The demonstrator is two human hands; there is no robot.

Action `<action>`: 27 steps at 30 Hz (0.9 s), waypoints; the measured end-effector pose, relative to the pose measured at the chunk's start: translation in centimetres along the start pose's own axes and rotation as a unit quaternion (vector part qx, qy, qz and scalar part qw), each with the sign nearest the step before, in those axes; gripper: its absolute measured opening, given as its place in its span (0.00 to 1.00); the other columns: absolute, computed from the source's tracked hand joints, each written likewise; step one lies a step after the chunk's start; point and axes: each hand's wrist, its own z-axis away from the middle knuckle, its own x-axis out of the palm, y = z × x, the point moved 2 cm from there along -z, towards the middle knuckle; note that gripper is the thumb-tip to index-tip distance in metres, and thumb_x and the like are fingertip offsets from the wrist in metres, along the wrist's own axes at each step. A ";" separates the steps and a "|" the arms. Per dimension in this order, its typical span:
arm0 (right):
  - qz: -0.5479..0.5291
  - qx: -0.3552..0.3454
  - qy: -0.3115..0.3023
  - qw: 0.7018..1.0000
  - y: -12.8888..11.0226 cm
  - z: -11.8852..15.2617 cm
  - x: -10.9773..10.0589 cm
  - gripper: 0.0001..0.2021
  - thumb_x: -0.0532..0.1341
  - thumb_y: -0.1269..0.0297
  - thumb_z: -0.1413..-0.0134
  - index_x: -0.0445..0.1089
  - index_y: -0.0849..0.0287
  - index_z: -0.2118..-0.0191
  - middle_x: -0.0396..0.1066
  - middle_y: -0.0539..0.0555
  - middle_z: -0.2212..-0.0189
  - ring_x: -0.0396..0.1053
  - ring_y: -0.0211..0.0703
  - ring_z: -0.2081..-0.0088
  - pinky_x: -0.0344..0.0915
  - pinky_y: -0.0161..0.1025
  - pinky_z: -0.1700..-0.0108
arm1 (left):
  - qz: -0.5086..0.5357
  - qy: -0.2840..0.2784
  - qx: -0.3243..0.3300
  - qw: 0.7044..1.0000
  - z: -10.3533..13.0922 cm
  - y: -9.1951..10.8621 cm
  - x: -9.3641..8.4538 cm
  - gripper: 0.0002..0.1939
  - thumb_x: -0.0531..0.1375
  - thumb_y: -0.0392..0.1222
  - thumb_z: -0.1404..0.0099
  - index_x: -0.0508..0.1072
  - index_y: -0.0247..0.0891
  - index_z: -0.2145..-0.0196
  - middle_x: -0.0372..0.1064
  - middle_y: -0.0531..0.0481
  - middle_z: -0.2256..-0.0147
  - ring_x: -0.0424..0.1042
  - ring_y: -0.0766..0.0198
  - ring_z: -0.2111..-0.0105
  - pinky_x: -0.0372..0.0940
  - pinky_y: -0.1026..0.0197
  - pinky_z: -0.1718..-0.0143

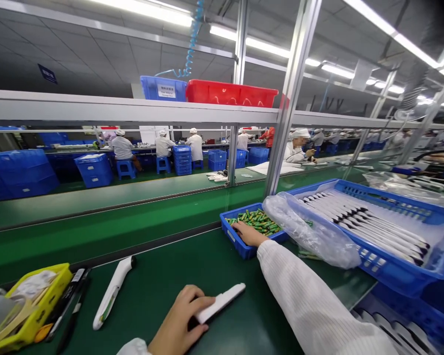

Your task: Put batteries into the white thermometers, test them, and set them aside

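My left hand (183,320) grips a slim white plastic handle (224,301) between thumb and fingers, low over the green tabletop. My right hand (249,234) reaches into a small blue bin (240,246) filled with green-and-gold cylindrical batteries (261,222). Its fingertips are down among them, so whether they pinch one is hidden. To the left of my left hand lies a white handheld device (114,293) with a dark tip and an opening in its side that shows something green.
A yellow basket (59,286) and dark pens (68,301) are at the left. At right, a clear plastic bag (314,231) hangs over the edge of a blue tray (377,266) holding rows of white, black-ended handles (388,231). A metal post (290,93) rises behind the bin.
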 end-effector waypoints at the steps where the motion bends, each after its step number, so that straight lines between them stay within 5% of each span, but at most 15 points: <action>1: 0.009 -0.001 -0.004 1.000 -0.1 0.0 0.0 0.14 0.57 0.63 0.38 0.64 0.61 0.49 0.64 0.57 0.51 0.66 0.47 0.54 0.64 0.50 0.51 | 0.060 0.027 -0.027 0.997 1.0 -0.7 -0.9 0.23 0.60 0.32 0.45 0.71 0.47 0.52 0.67 0.45 0.57 0.67 0.53 0.54 0.62 0.51 0.51; 4: 0.032 0.000 -0.011 0.999 -0.3 0.0 -0.1 0.15 0.56 0.62 0.38 0.63 0.60 0.47 0.64 0.58 0.50 0.65 0.48 0.52 0.61 0.51 0.49 | 0.286 0.157 -0.115 0.938 3.5 -2.9 -3.5 0.28 0.65 0.38 0.47 0.68 0.46 0.48 0.69 0.47 0.58 0.68 0.54 0.54 0.61 0.55 0.50; 6: 0.044 0.004 -0.016 0.999 -0.5 -0.1 -0.2 0.15 0.55 0.62 0.37 0.63 0.61 0.47 0.66 0.58 0.51 0.66 0.48 0.52 0.61 0.50 0.49 | 0.449 0.236 -0.145 0.850 4.6 -4.1 -5.2 0.29 0.64 0.42 0.44 0.64 0.47 0.45 0.70 0.48 0.55 0.67 0.57 0.52 0.61 0.59 0.50; 9: 0.060 0.011 -0.015 0.998 -0.8 -0.2 -0.4 0.15 0.55 0.68 0.39 0.64 0.62 0.47 0.67 0.61 0.51 0.67 0.49 0.52 0.60 0.48 0.49 | 0.632 0.309 -0.144 0.696 5.3 -5.2 -7.1 0.18 0.55 0.41 0.35 0.65 0.42 0.47 0.68 0.46 0.52 0.67 0.61 0.52 0.63 0.59 0.50; 12: 0.063 0.017 -0.001 0.998 -1.2 -0.3 -0.7 0.18 0.53 0.77 0.45 0.67 0.61 0.50 0.70 0.63 0.54 0.68 0.52 0.53 0.59 0.46 0.50 | 0.710 0.328 -0.127 0.610 5.6 -5.4 -8.3 0.13 0.49 0.38 0.32 0.68 0.35 0.53 0.69 0.45 0.62 0.70 0.66 0.65 0.68 0.61 0.59; 17: 0.012 0.018 0.037 0.999 -1.5 -0.5 -2.1 0.14 0.56 0.76 0.56 0.72 0.61 0.62 0.73 0.58 0.71 0.70 0.52 0.66 0.62 0.43 0.59 | 0.714 0.305 -0.095 0.623 5.7 -4.3 -8.5 0.17 0.50 0.44 0.33 0.65 0.34 0.51 0.60 0.52 0.72 0.60 0.73 0.78 0.60 0.70 0.79; 21: -0.069 0.013 0.120 0.990 -3.0 -0.1 -3.7 0.18 0.50 0.69 0.52 0.65 0.62 0.53 0.64 0.51 0.78 0.65 0.46 0.73 0.62 0.40 0.67 | 0.678 0.295 -0.108 0.665 5.4 -3.4 -8.0 0.13 0.53 0.40 0.35 0.65 0.33 0.54 0.64 0.50 0.70 0.62 0.71 0.79 0.60 0.67 0.79; 25: -0.179 -0.063 0.134 0.973 -9.2 1.7 -1.7 0.19 0.49 0.60 0.44 0.58 0.58 0.47 0.62 0.50 0.74 0.65 0.41 0.70 0.63 0.36 0.67 | 0.641 0.297 -0.123 0.697 5.3 -3.6 -7.5 0.19 0.52 0.48 0.35 0.63 0.34 0.51 0.68 0.50 0.74 0.68 0.65 0.79 0.63 0.63 0.76; 27: -0.351 -0.141 0.087 0.921 -13.6 3.1 0.7 0.20 0.57 0.58 0.46 0.59 0.57 0.48 0.60 0.46 0.77 0.62 0.39 0.74 0.61 0.35 0.69 | 0.601 0.309 -0.127 0.726 5.4 -3.9 -7.4 0.21 0.50 0.51 0.35 0.60 0.35 0.49 0.67 0.52 0.77 0.68 0.64 0.81 0.63 0.63 0.77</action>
